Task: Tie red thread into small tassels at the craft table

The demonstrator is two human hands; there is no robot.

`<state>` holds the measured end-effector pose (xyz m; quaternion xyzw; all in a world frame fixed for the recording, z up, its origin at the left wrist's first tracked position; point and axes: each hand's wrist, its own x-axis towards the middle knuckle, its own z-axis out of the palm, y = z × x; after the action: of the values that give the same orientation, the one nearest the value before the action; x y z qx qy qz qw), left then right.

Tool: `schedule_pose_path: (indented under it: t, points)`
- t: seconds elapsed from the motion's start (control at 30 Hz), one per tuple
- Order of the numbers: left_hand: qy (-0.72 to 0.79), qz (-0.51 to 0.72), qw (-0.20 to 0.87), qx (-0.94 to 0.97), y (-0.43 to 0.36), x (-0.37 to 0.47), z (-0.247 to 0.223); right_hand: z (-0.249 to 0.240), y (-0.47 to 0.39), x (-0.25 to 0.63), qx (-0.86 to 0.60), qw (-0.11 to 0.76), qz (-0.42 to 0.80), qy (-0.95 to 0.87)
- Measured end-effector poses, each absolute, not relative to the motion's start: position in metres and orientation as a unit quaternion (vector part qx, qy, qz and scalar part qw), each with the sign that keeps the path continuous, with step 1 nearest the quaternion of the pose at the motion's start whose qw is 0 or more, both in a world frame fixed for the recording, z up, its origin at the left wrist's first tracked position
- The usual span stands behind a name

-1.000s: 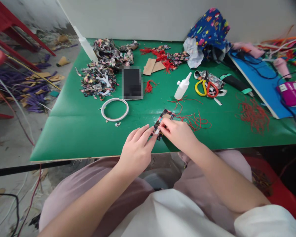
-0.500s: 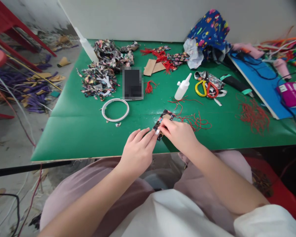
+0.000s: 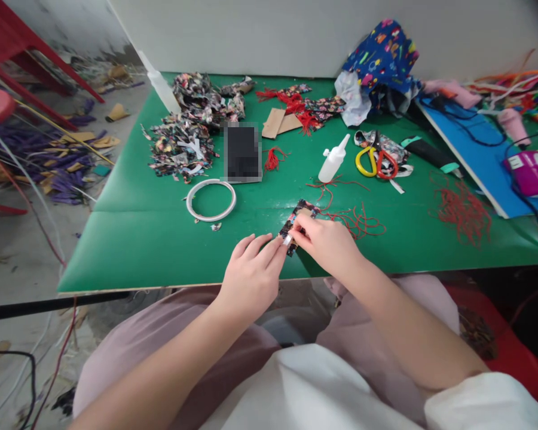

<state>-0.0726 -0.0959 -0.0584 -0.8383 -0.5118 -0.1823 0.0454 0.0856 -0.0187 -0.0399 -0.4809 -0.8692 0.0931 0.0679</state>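
Observation:
A dark floral fabric strip (image 3: 304,207) with a tan cardboard piece on it lies slanted near the table's front edge. Fingers outstretched, my left hand (image 3: 253,272) rests flat, its fingertips pressing the strip's lower left edge. My right hand (image 3: 327,242) is closed in a pinch over the middle of the strip, at a small white strip (image 3: 287,239) that shows between the two hands. The fingertips partly hide what they grip. Just behind and to the right lie loose red cords (image 3: 358,224). A white squeeze bottle (image 3: 333,161) stands further back.
The green table (image 3: 130,251) also carries a white tape ring (image 3: 211,200), a dark blurred-out rectangle (image 3: 242,152), scissors (image 3: 376,162) and a black-and-teal tool (image 3: 430,155). Fabric scraps (image 3: 182,143) are heaped at the back left. On the right lies a blue board (image 3: 468,149).
Both hands stay on the fabric strip with almost the same grip. The whole view has shifted very slightly; nothing else has visibly moved.

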Motion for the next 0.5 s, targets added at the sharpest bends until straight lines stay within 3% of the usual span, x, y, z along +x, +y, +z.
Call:
schedule_pose_path:
  t: [0.5]
  points:
    - [-0.516,-0.184,0.036,-0.836,-0.094,-0.071,-0.054,-0.044,-0.007,0.094,-0.542,0.103,0.130,-0.824]
